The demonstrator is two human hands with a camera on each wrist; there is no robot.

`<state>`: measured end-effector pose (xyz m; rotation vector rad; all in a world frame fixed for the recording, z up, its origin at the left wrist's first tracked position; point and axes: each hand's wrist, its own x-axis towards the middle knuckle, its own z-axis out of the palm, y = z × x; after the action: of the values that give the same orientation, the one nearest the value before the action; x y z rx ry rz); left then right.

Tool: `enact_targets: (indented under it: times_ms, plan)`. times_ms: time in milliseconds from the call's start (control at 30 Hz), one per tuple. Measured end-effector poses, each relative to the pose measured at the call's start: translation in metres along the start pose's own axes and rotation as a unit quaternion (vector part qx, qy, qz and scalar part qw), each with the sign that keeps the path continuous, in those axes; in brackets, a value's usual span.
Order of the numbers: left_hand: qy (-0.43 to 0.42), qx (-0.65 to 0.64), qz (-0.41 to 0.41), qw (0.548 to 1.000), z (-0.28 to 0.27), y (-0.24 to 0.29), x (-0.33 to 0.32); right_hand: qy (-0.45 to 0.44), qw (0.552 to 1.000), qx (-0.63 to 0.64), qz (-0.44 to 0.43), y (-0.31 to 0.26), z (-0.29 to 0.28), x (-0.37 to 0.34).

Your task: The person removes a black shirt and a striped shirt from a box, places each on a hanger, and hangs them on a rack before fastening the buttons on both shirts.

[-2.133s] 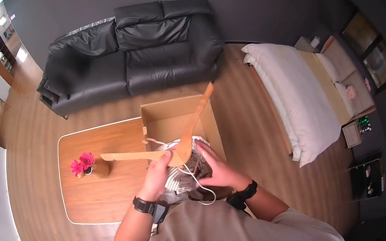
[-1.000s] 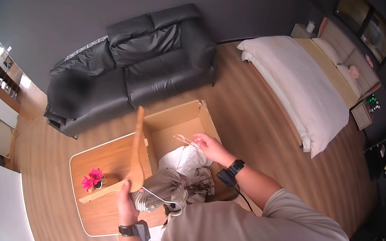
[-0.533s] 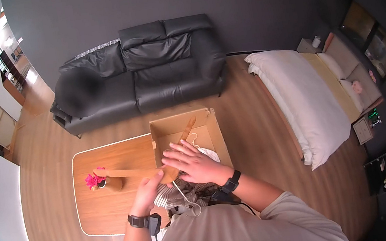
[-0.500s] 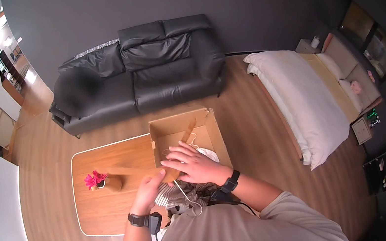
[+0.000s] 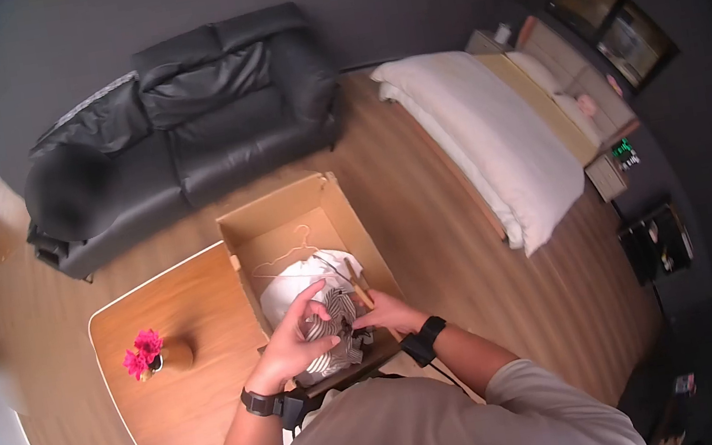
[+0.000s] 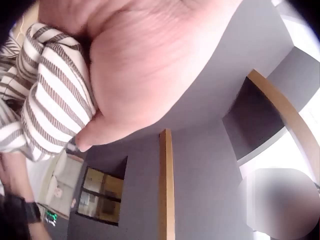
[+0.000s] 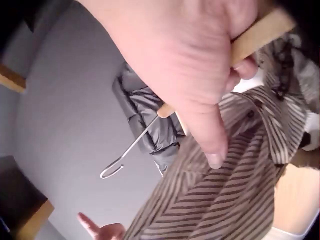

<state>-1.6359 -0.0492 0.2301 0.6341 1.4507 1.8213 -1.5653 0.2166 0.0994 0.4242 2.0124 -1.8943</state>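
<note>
My right hand (image 5: 393, 314) grips a wooden hanger (image 5: 357, 283), seen nearly edge-on in the head view. In the right wrist view its metal hook (image 7: 122, 162) points away and down to the left. Brown-and-white striped cloth (image 7: 215, 200) hangs below that hand. My left hand (image 5: 292, 352) is beside the striped cloth, thumb and index finger spread apart, its palm close to the folds in the left wrist view. Both hands are over the near end of an open cardboard box (image 5: 369, 248). White cloth (image 5: 292, 285) lies in it, with a thin pinkish hanger (image 5: 296, 252) beyond.
To the left, a wooden table (image 5: 156, 427) with a white edge bears pink flowers (image 5: 146, 346). A black sofa (image 5: 225, 150) stands beyond the box. A bed (image 5: 482, 139) is at the right, across wooden floor (image 5: 435, 257).
The wooden hanger, held by the left hand before, is now in the right hand and turned edge-on. The left hand has let go of it. The head view has tilted and shifted.
</note>
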Motion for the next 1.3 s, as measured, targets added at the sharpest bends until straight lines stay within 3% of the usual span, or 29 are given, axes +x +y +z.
enact_targets:
  times_ms: [67,200,300,333,367,400,433,467,533,633,767,833,867,900,933,967,1033,1067,1167,1300]
  plan:
    - [-0.082,-0.033,0.015,0.996,0.008,0.009,0.008,0.026,0.995,0.031,0.09,0.006,0.013,-0.013]
    - [-0.225,-0.003,0.027,0.974,0.041,0.039,0.018,0.136,0.976,0.154,0.069,0.029,0.008,-0.044]
    - [-0.224,0.149,0.111,0.957,0.057,0.065,0.027,0.192,0.937,0.287,0.057,0.001,-0.021,-0.101]
    - [-0.184,0.226,0.174,0.941,0.061,0.068,0.031,0.24,0.904,0.353,0.031,-0.006,-0.029,-0.126]
    - [-0.151,0.305,0.145,0.929,0.071,0.075,0.033,0.242,0.881,0.406,0.017,-0.028,-0.036,-0.16]
    - [-0.114,0.384,0.117,0.909,0.083,0.084,0.033,0.269,0.851,0.45,0.025,-0.007,-0.053,-0.184]
    - [-0.075,0.46,0.093,0.88,0.095,0.089,0.033,0.32,0.83,0.456,-0.006,-0.047,-0.053,-0.231]
    - [-0.024,0.479,0.134,0.867,0.104,0.074,0.036,0.369,0.78,0.501,-0.071,-0.073,-0.048,-0.265]
    - [-0.103,0.478,0.149,0.859,0.122,0.056,0.039,0.258,0.771,0.505,-0.291,-0.048,-0.058,-0.331]
    - [-0.159,0.446,0.187,0.861,0.187,0.049,0.023,0.263,0.751,0.421,-0.436,-0.036,-0.056,-0.407]
    - [-0.145,0.504,0.301,0.796,0.293,0.046,-0.001,0.448,0.707,0.369,-0.405,0.011,-0.039,-0.506]
    - [-0.166,0.472,0.254,0.828,0.343,0.042,-0.01,0.512,0.704,0.34,-0.355,0.044,-0.032,-0.551]
    - [-0.198,0.443,0.124,0.865,0.355,0.026,-0.006,0.556,0.702,0.313,-0.316,0.058,-0.028,-0.572]
    - [-0.272,0.345,0.113,0.891,0.374,0.01,-0.002,0.596,0.698,0.287,-0.275,0.075,-0.024,-0.594]
    - [-0.285,0.177,-0.024,0.942,0.397,-0.007,-0.005,0.634,0.696,0.23,-0.247,0.101,-0.023,-0.608]
    - [-0.28,0.006,-0.167,0.945,0.427,-0.015,-0.014,0.639,0.705,0.213,-0.222,0.118,-0.02,-0.628]
    - [-0.273,0.001,-0.182,0.945,0.479,-0.02,-0.034,0.645,0.722,0.186,-0.171,0.148,-0.011,-0.663]
    - [-0.269,-0.004,-0.189,0.944,0.501,-0.022,-0.042,0.654,0.728,0.173,-0.113,0.19,-0.01,-0.673]
    - [-0.377,0.079,-0.186,0.904,0.551,-0.046,-0.055,0.728,0.677,0.079,-0.075,0.207,0.006,-0.71]
    - [-0.402,0.196,-0.18,0.876,0.617,-0.087,-0.1,0.667,0.705,0.128,-0.202,0.201,0.028,-0.731]
